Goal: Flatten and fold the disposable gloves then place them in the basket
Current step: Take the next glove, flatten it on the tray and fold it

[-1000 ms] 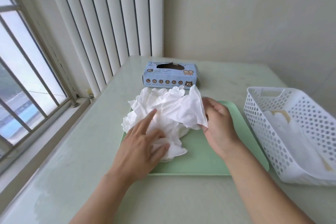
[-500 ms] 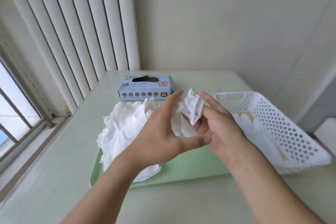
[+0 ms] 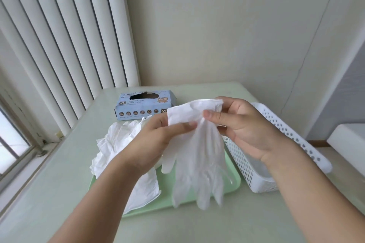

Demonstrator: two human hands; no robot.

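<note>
Pale green table (image 3: 59, 193) by vertical blinds (image 3: 59, 45) | left hand (image 3: 152, 144) and right hand (image 3: 245, 126) both pinching cuff of white disposable glove (image 3: 197, 154), hanging fingers-down above green tray (image 3: 235, 181) | glove pile (image 3: 120, 144) lying on tray | white perforated basket (image 3: 243, 165) sitting right of tray | blue XL glove box (image 3: 142, 104) behind.

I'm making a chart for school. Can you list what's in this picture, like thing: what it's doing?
left hand: pinches the glove's cuff
right hand: pinches the cuff too
glove: hangs open, fingers down, above the tray
glove pile: crumpled on the green tray
basket: white, right of tray
glove box: blue, behind the pile
</note>
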